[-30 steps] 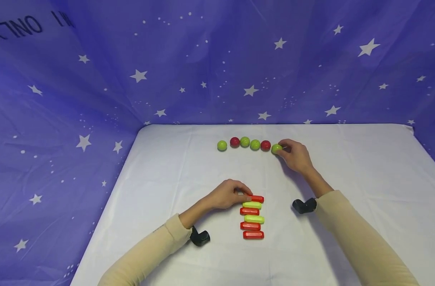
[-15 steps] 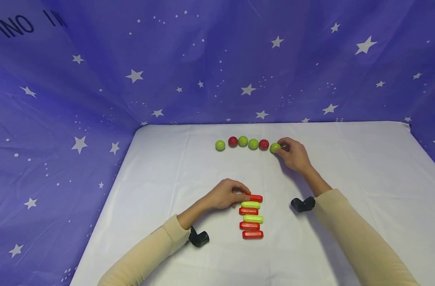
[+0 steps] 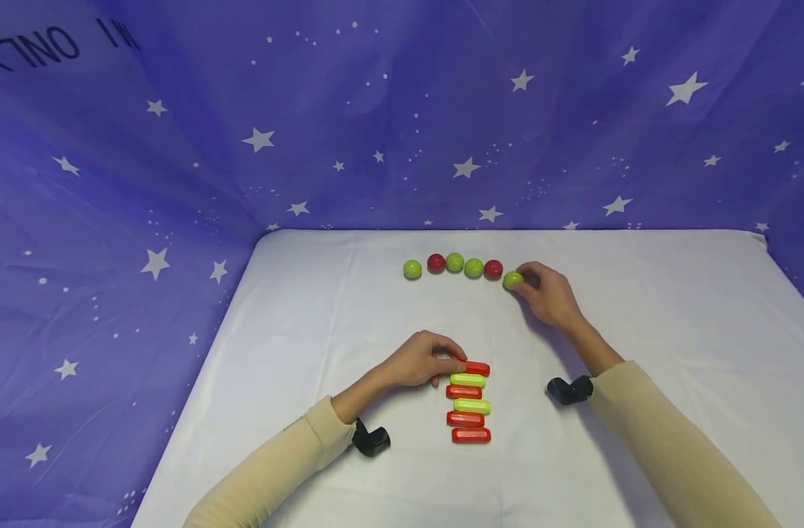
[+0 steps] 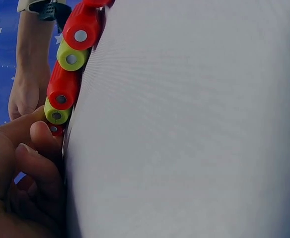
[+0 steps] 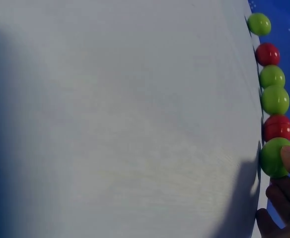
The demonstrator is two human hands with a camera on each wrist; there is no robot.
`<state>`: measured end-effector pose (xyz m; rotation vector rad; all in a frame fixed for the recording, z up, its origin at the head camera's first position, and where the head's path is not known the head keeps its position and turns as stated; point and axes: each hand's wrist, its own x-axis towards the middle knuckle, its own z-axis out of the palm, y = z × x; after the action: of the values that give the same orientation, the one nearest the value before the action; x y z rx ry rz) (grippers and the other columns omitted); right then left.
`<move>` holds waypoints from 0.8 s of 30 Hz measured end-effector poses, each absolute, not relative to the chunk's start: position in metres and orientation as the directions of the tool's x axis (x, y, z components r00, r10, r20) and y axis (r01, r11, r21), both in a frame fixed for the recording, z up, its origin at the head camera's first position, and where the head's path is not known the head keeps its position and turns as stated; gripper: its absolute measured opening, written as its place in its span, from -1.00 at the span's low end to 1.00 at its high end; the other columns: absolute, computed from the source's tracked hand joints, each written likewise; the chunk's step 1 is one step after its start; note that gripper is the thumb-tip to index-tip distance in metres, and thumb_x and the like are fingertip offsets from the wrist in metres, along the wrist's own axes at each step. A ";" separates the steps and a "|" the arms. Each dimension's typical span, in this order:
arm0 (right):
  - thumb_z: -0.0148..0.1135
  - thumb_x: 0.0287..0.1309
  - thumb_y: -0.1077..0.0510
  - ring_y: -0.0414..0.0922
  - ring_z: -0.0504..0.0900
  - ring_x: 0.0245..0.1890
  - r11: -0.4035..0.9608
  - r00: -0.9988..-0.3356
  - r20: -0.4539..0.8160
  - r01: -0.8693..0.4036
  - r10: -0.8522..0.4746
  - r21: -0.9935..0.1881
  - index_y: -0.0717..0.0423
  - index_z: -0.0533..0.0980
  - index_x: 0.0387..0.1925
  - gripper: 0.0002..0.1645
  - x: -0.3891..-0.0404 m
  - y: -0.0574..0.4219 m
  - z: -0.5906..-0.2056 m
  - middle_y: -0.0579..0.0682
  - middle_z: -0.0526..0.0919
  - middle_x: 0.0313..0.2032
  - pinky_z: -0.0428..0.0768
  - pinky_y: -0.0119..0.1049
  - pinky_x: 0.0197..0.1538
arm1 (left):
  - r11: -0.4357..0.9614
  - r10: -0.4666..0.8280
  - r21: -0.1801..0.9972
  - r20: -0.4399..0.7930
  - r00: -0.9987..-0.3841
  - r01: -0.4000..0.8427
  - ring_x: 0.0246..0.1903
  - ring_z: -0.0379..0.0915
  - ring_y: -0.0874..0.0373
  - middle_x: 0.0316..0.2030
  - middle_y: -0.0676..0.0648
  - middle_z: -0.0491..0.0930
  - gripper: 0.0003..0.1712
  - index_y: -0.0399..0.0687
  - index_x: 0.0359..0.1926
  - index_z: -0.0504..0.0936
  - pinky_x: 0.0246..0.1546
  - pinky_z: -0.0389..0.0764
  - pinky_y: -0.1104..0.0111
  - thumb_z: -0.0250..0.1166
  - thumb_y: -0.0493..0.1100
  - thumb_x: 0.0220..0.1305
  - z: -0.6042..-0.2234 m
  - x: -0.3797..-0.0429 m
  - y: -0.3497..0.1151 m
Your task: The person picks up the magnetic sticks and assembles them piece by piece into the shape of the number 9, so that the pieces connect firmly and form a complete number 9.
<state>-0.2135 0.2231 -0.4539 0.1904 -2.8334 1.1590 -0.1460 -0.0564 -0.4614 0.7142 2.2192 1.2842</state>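
Note:
My right hand pinches a green ball between thumb and fingers. That ball is at the right end of a curved row, beside a red ball; the right wrist view shows the thumb on the held green ball. My left hand holds the left end of a red rod, which is the farthest in a column of red and yellow-green rods. A yellow-green rod lies just below it. In the left wrist view, silver discs show on the rod ends, and the left fingers partly hide the farthest rods.
Further left in the row are two more green balls, a red ball and an end green ball. A white cloth covers the table. Blue star-printed curtain hangs behind and at the left. Black wrist pieces stick out from the sleeves.
My right hand has drawn the green ball slightly nearer, so it sits a little lower than the red ball beside it. The left hand and the rods look unmoved. The head view shifts slightly.

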 end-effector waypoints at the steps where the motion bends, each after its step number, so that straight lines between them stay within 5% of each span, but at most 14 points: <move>1: 0.22 0.32 0.22 0.17 0.51 -0.03 0.707 -0.990 0.112 -0.143 -0.090 -0.692 0.33 0.49 0.07 -0.65 -0.211 0.223 -0.454 0.29 0.58 0.01 0.40 0.09 0.10 | 0.423 0.646 0.884 -0.142 -0.750 0.197 -0.76 0.42 0.21 -0.36 0.13 0.65 -0.86 -0.05 -0.15 0.73 -0.71 0.38 0.44 0.36 -0.16 0.30 -0.461 -0.146 -0.056; 14: 0.31 0.21 0.31 0.18 0.56 0.03 0.640 -0.953 0.173 -0.296 -0.250 -0.709 0.32 0.53 0.00 -0.68 -0.182 0.201 -0.448 0.23 0.63 -0.05 0.44 0.13 0.16 | 0.437 0.651 0.876 -0.151 -0.744 0.205 -0.73 0.42 0.23 -0.30 0.12 0.61 -0.74 -0.09 -0.02 0.70 -0.64 0.42 0.46 0.37 -0.16 0.29 -0.460 -0.144 -0.056; 24: 0.32 0.21 0.29 0.19 0.54 0.06 0.656 -0.954 0.139 -0.284 -0.265 -0.700 0.36 0.49 0.10 -0.56 -0.180 0.198 -0.455 0.27 0.59 0.02 0.43 0.11 0.19 | 0.447 0.677 0.859 -0.144 -0.722 0.247 -0.66 0.45 0.25 -0.29 0.13 0.57 -0.76 -0.08 -0.02 0.72 -0.56 0.47 0.46 0.34 -0.18 0.31 -0.461 -0.144 -0.059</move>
<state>-0.1796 0.1982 -0.4547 0.4695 -2.8358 1.2052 -0.1436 -0.0587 -0.4608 0.7746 2.2289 1.2104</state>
